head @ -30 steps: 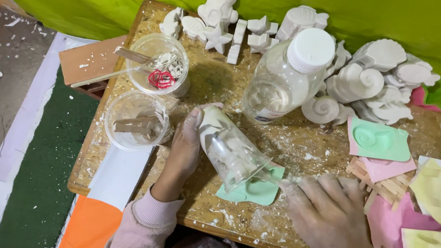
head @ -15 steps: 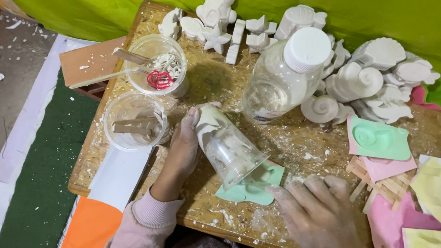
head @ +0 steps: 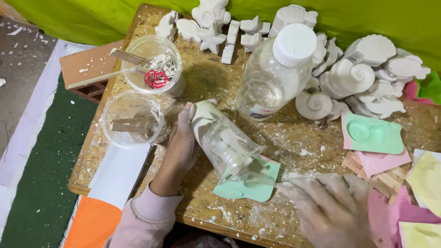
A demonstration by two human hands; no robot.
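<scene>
A tipped cup (head: 226, 146) rests on a mould (head: 250, 179), 2 cups (head: 133, 119) left, bottle (head: 275, 73) behind.

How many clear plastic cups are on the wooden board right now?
3. One clear plastic cup holds sticks at the back left, a second sits just in front, and the left hand tilts a third over a green mould.

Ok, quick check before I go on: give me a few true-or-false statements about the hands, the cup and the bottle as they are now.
1. The left hand holds a clear cup tilted over a green mould. True.
2. The bottle lies on its side. False: it stands upright with its white cap on.
3. The right hand holds the bottle. False: it rests on the board, apart from the bottle.
4. White plaster shapes sit along the far edge of the board. True.
5. A snail-pattern green mould lies right of the bottle. True.
</scene>
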